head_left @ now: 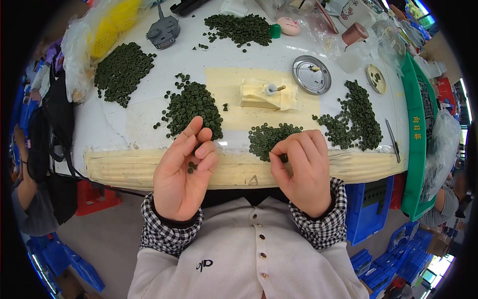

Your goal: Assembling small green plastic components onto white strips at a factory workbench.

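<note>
My left hand (179, 177) is turned palm up near the table's front edge. Its fingers curl over a few small dark green round pieces (191, 167), which look like little plastic wheels. Just beyond those fingertips lies a heap of similar dark green pieces (191, 107). My right hand (307, 172) reaches palm down over a flatter spread of small green rings (264, 139). Its thumb and forefinger are pinched together at the near side of that spread. Whatever sits between those fingertips is too small to make out.
A tape-covered block (259, 94) with a short peg stands mid-table, beside a round metal lid (311, 74). More green pieces lie at right (356, 117), far left (124, 72) and back (239, 29). A grey model turret (163, 31), a pen-like tool (393, 140) and a green crate (418, 149) surround them.
</note>
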Demonstrator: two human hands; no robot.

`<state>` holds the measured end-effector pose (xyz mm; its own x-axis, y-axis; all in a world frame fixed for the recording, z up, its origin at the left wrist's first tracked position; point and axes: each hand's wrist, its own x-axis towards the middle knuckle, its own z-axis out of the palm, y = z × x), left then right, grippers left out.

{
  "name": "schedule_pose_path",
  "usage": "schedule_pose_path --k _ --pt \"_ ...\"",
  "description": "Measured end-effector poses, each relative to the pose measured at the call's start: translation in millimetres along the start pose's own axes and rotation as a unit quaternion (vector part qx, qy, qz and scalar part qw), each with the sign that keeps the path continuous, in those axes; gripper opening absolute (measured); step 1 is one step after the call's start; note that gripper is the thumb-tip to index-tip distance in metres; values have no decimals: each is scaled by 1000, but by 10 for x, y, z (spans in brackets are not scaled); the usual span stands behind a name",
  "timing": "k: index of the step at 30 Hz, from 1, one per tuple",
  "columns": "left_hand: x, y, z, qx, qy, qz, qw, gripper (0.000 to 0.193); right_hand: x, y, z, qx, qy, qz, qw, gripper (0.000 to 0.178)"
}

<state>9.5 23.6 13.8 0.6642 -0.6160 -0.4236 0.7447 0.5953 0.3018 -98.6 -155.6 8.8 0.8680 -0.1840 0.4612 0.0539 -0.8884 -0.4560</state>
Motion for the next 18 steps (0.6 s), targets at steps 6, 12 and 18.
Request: schedule_pose_path --k 6,12,18 --pt "-52 -91 43 78 -59 -72 993 25 -17 -18 -29 95 65 20 993 22" --pt "3 -230 -50 64 -162 -172 970 36 -17 -36 -43 97 76 34 992 20" --pt "-25 -260 141 126 -74 -155 977 39 -23 -12 -46 114 85 45 989 21"
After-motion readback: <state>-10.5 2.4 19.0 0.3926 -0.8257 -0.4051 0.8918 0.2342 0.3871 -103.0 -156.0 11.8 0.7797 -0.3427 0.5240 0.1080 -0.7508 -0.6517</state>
